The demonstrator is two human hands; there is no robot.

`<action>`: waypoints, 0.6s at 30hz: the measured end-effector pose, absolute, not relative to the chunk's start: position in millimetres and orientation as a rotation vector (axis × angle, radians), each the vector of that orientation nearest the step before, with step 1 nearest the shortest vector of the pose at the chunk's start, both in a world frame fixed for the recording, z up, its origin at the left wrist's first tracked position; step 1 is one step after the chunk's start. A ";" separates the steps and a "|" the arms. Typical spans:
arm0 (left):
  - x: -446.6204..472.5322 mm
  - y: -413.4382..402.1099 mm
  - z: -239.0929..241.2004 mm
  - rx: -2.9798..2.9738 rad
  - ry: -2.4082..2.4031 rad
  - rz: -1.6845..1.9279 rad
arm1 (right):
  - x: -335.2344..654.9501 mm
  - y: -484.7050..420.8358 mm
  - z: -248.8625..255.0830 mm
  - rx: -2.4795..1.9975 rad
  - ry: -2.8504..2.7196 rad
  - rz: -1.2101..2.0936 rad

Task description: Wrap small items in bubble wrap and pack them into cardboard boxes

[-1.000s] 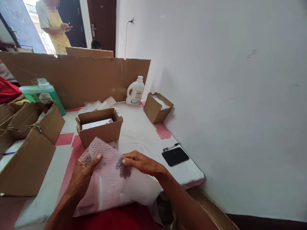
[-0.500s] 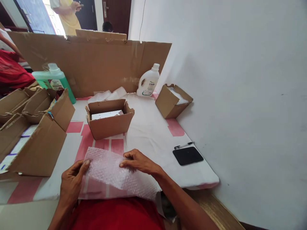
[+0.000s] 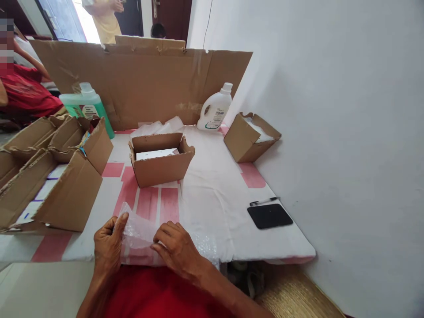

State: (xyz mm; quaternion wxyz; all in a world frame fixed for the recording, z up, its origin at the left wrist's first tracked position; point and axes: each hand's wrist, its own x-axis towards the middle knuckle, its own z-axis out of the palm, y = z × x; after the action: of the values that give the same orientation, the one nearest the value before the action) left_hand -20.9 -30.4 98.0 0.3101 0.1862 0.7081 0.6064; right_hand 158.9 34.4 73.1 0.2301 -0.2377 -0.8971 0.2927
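A sheet of clear bubble wrap (image 3: pixel 137 232) stretches between my two hands at the table's near edge. My left hand (image 3: pixel 111 238) pinches its left end between thumb and fingers. Farther right, my right hand (image 3: pixel 172 245) is closed on the sheet, fingertips pointing left. Part of the wrap trails out to the right behind my right wrist and over the edge. Just beyond my hands stands an open cardboard box (image 3: pixel 162 168) with a white box (image 3: pixel 157 153) inside.
Several open cartons (image 3: pixel 71 194) fill the left side, some holding white boxes. A green bottle (image 3: pixel 88 106), a white jug (image 3: pixel 215 110) and folded bubble wrap (image 3: pixel 159 128) stand before a cardboard panel (image 3: pixel 149 84). At right are a tilted carton (image 3: pixel 248 139), a black pad (image 3: pixel 270 216) and a pen (image 3: pixel 263 202).
My right hand has moved left and down, closer to my left hand. The bubble wrap between them has gone from spread flat to gathered and creased. The camera view has shifted slightly.
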 end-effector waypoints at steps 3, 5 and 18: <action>-25.7 -32.0 90.2 0.506 1.859 1.633 | 160.6 41.1 70.7 -0.614 -2.262 1.176; -29.4 -33.6 83.4 0.502 1.843 1.621 | 164.8 50.6 71.9 -0.630 -2.065 1.468; -51.8 -69.5 56.8 0.821 2.217 0.965 | 138.6 188.8 93.9 -0.708 -2.671 1.134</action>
State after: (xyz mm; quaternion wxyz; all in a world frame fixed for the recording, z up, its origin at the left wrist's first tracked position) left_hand -51.8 -69.5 56.8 0.2899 0.3077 0.8309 0.3617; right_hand 138.6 188.8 93.9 0.0773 -0.2363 -0.8916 0.3785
